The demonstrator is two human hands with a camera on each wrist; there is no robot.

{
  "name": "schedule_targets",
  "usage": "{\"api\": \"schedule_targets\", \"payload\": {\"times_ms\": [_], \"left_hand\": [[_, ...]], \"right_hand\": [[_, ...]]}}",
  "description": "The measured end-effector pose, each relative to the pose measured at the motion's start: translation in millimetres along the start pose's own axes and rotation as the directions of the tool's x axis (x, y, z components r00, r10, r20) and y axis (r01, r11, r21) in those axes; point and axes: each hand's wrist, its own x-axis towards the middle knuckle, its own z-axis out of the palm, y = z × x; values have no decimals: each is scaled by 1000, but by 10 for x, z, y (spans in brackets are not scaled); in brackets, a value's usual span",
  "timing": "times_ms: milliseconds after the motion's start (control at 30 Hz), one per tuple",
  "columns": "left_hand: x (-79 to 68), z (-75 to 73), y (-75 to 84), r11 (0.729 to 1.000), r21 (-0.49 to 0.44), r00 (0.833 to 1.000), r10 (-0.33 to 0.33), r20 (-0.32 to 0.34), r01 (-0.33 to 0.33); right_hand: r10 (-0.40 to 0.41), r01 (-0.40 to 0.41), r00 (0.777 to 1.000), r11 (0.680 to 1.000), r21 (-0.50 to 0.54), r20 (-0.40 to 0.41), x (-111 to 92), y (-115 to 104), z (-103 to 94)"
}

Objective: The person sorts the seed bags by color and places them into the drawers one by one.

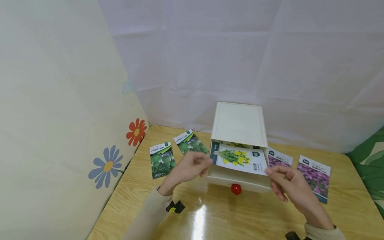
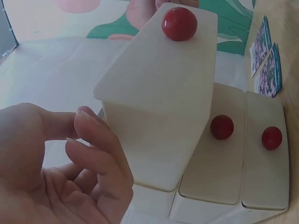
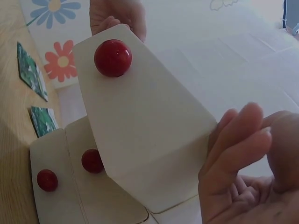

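**Yellow-flower pkt. [image 1: 240, 158] pinched at both ends, over open top drawer [image 1: 252, 187]**

We log L hand [image 1: 191, 165] as narrow: thumb + index pinch the left end of the pkt., other fingers loosely curled. R hand [image 1: 289, 186] is likewise narrow, thumb + fingers pinching the right end at its near corner. We see the pkt. btwn the two hands, picture side up, dark band to the left, lettering to the right. Its far edge is at the drawer mouth, just by the front edge of the cabinet [image 1: 240, 121]; whether its underside touches anything, we can't tell.

Just beyond it, in the drawer, we find a second yellow-flower pkt. [image 1: 237, 145], mostly hidden. The drawer front carries a red knob [image 1: 236, 189] on the near side. Per both wrist views, two lower drawers [image 2: 212, 168] are closed, ea. w/ its own knob.

Right of cabinet: two purple-flower pkts. [image 1: 314, 176] on the wood table [image 1: 249, 216]. Left of cabinet: two green pkts. [image 1: 163, 161], apart, one farther back than the other.

Bkgd.: pale cloth [image 1: 192, 60] at far side; left panel [image 1: 60, 100] w/ red flower [image 1: 136, 132] + blue flower [image 1: 108, 166].
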Motion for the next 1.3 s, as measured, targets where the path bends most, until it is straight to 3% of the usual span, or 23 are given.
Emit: {"api": "schedule_targets", "payload": {"times_ms": [300,567,867,1300], "left_hand": [[11,5,-3,999,46,1000,8,-15,-8],[42,31,-24,989,148,998,8,-64,1],[3,66,-11,987,154,997,-20,-78,32],[-20,67,-21,990,144,995,7,-103,8]], "right_hand": [[30,-32,999,998,-59,-35,-2,-8,1],[81,-97,988,987,-125,-129,18,-35,23],[96,-124,979,981,-151,-182,0,-22,32],[98,-130,971,982,-139,-218,-19,-2,52]]}}
